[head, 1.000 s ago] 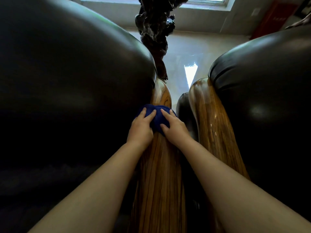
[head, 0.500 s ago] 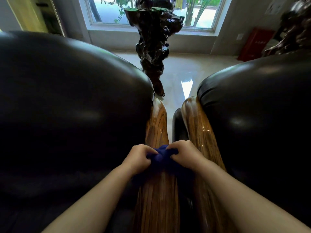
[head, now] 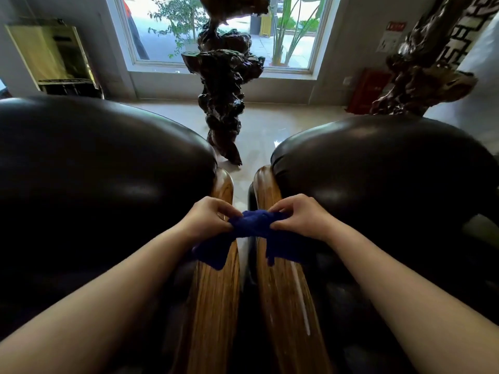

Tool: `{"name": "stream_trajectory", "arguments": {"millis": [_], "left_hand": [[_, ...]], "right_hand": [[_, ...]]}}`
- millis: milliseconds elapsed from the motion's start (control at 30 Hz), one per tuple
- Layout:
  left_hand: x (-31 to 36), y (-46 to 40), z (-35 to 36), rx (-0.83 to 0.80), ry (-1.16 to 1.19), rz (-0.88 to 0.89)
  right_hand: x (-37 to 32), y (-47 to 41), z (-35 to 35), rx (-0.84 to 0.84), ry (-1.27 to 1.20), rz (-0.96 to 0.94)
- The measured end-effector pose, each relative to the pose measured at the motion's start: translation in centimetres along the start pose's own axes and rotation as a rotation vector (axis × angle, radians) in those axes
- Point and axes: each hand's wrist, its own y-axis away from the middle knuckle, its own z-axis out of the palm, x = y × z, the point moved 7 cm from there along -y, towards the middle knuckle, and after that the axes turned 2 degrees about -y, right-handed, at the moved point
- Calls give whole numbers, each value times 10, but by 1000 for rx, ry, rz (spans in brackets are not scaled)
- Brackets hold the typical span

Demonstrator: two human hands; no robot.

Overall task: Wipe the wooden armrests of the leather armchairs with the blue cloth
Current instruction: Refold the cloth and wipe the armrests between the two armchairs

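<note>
Two black leather armchairs stand side by side, the left armchair (head: 94, 184) and the right armchair (head: 383, 184). Each has a striped wooden armrest facing the narrow gap: the left armrest (head: 216, 306) and the right armrest (head: 286, 306). I hold the blue cloth (head: 252, 225) lifted above the gap, stretched between both hands. My left hand (head: 208, 218) pinches its left end and my right hand (head: 299, 218) pinches its right end. The cloth's loose corners hang down over both armrests.
A dark gnarled root sculpture (head: 224, 103) stands on the shiny floor (head: 270, 122) beyond the gap, before a window (head: 224, 31). A second carved wood piece (head: 421, 71) and a red box (head: 370, 90) are at the back right. A cabinet (head: 54, 60) stands back left.
The cloth was pressed on the left armrest under both hands. It has been drawn back toward me, bunched, and lifted off the wood, now stretched between my hands over the gap. The view tilted up.
</note>
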Motion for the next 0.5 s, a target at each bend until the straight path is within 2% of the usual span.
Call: {"name": "stream_trajectory", "arguments": {"millis": [133, 300, 500], "left_hand": [[26, 22, 31, 16, 27, -28], [32, 51, 92, 66, 22, -68], [35, 84, 160, 27, 91, -111]], "right_hand": [[12, 38, -21, 26, 39, -42], [53, 87, -15, -22, 57, -54], [99, 138, -3, -72, 14, -28]]}}
